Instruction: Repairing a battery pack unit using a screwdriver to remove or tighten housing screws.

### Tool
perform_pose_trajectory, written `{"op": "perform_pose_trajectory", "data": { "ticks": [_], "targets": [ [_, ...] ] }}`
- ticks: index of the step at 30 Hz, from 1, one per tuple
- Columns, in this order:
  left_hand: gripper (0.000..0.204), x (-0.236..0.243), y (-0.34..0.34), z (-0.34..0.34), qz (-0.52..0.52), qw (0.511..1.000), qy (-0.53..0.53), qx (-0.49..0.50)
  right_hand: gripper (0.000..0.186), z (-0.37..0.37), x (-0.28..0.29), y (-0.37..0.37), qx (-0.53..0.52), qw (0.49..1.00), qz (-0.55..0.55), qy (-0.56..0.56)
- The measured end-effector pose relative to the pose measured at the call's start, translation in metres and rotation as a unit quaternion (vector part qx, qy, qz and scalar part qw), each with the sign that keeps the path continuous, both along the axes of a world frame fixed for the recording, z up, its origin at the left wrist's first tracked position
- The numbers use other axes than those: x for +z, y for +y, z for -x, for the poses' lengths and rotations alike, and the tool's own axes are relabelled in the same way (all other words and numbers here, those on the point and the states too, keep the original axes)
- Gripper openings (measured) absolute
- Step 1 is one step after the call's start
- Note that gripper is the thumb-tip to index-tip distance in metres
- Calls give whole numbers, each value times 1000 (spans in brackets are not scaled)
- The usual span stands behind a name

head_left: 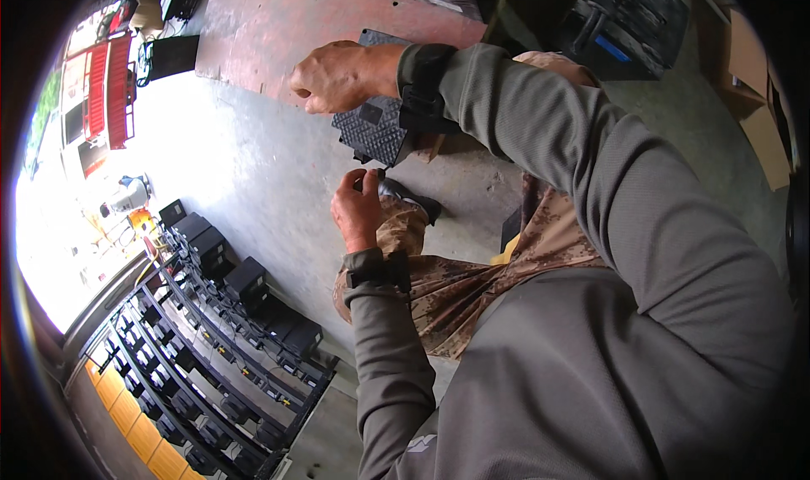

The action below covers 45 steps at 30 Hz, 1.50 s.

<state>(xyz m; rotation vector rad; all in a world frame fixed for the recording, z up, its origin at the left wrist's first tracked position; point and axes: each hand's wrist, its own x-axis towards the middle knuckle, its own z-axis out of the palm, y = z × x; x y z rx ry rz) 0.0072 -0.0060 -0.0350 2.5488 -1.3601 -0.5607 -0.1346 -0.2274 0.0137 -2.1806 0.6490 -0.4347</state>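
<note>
I see left hand [356, 208] pinched narrow at near end of black, grid-textured block [384, 134], right hand [333, 77] curled above; can't tell either's hold.

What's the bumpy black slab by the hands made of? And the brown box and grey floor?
The black slab could be plastic or rubber: it's dark, with patterned bumps that look moulded. The brown box looks like plain cardboard, matt with thin flaps. The grey floor is probably smooth concrete, a little shiny.
</note>
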Motion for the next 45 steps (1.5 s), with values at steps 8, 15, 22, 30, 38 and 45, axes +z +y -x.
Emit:
{"op": "perform_pose_trajectory", "data": {
  "ticks": [8, 15, 22, 30, 38, 45],
  "targets": [
    [32, 7, -1, -2, 3, 998, 16, -54, 22, -4, -2, 1, 9, 1000, 1, -6],
    [30, 12, -3, -6, -12, 995, 16, -99, 21, -2, 3, 3, 7, 1000, 11, 1],
    [25, 14, -9, -11, -9, 988, 45, -148, 21, -1, 3, 4, 3, 1000, 19, -3],
    [25, 18, -17, -14, -42, 977, 28, -208, 21, -1, 3, 3, 5, 999, 32, -6],
    [20, 16, -19, -20, -33, 966, 38, -252, 20, -2, -2, 1, -5, 1000, 24, -11],
    [20, 7, -15, -32, -6, 951, 28, -309, 21, -3, -1, 1, -6, 999, 33, -12]
  ]
}}
